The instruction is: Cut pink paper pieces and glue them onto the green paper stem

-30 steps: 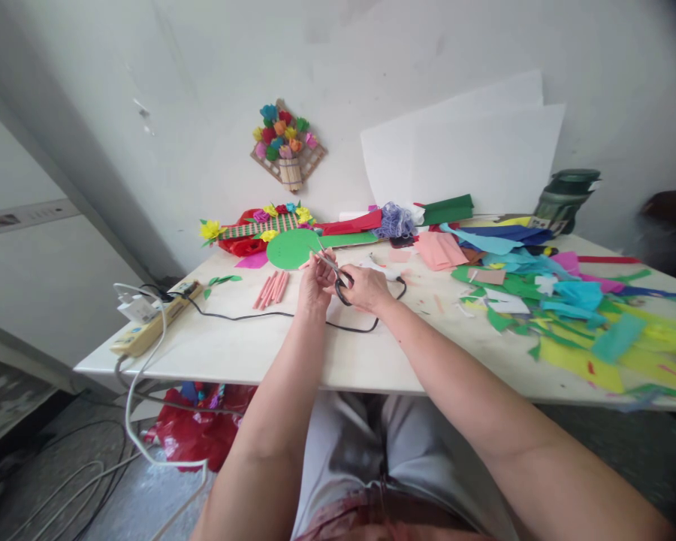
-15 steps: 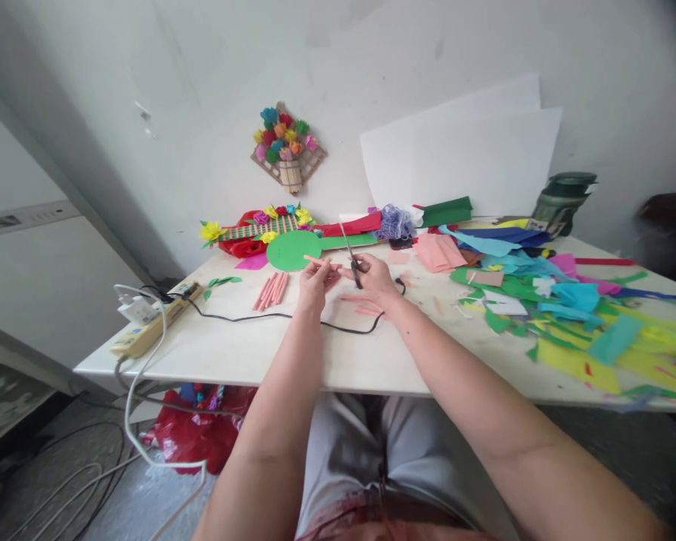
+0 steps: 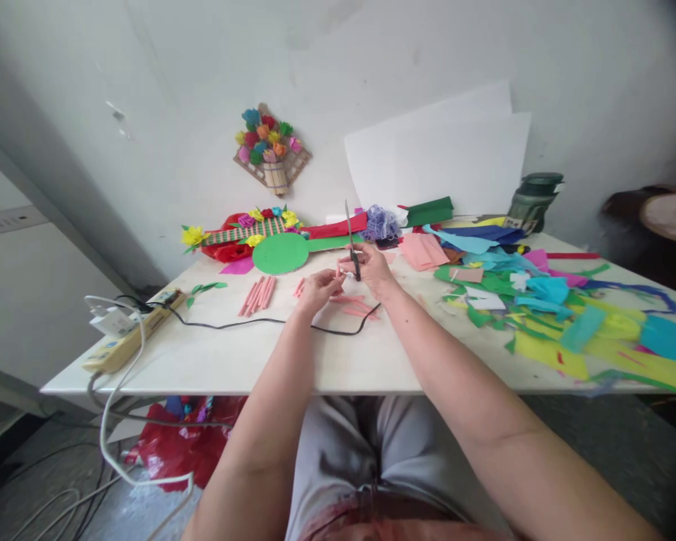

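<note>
My right hand (image 3: 376, 272) is closed around the scissors (image 3: 355, 264), whose blades point up and away from me. My left hand (image 3: 320, 290) pinches a small pink paper roll (image 3: 339, 273) just left of the scissors. Between the fingertips of both hands shows a bit of white that I cannot make out. A neat group of pink rolls (image 3: 258, 295) lies to the left on the table. Under and beside my hands are loose pink strips (image 3: 357, 306). Beyond them lies a green paddle-shaped piece (image 3: 280, 253).
A black cord (image 3: 248, 321) crosses the table in front of my hands from a power strip (image 3: 132, 332). Colourful paper scraps (image 3: 546, 308) cover the right side. A dark green bottle (image 3: 534, 203) stands at the back right, and a flower decoration (image 3: 273, 150) hangs on the wall.
The long pink roll in my left hand has dropped out of sight, and a short upright piece shows there now. The scissors point straighter up. The whole view has shifted slightly.
</note>
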The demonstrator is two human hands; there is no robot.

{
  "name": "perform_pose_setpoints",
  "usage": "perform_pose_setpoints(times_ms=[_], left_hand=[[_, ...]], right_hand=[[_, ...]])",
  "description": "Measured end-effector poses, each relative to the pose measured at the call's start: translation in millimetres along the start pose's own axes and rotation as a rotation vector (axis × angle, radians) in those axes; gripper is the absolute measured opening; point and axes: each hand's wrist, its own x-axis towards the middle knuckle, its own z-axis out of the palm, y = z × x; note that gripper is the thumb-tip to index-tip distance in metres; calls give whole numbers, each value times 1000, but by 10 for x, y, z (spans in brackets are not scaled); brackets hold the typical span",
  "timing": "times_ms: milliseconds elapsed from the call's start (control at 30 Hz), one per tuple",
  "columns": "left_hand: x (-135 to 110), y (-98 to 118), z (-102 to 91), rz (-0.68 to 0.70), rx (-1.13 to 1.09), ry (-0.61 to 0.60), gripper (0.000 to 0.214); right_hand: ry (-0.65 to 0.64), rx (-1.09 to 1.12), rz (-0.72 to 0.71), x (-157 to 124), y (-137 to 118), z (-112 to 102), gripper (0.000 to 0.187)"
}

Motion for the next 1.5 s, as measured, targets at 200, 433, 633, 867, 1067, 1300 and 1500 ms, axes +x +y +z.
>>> perform_pose_setpoints(times_ms=[200,433,633,867,1067,1300,1500], left_hand=[[-22,24,17,-10,-29,-77,34],[-25,74,21,23,-176,-48,32],[-78,133,-19,43,-85,-68,29],[-58,92,-33,27,-183,-6,27],[-25,48,-27,-5,-241,80,30],[-30,54,-50,-32,-307,120,33],[0,8,-110,-40,-490,172,29]], right_hand=[[31,-22,-3,-3,-5,6,50],[44,-51,-5,-3,14,27,47],[92,-67,20,-22,-25,28,46],[44,-50,38,-1,29,-14,45],[-3,-120,17,6,68,-5,46],[-45,-331,31,-53,-4,-12,42],[-140,-406,50,-79,14,-1,41]])
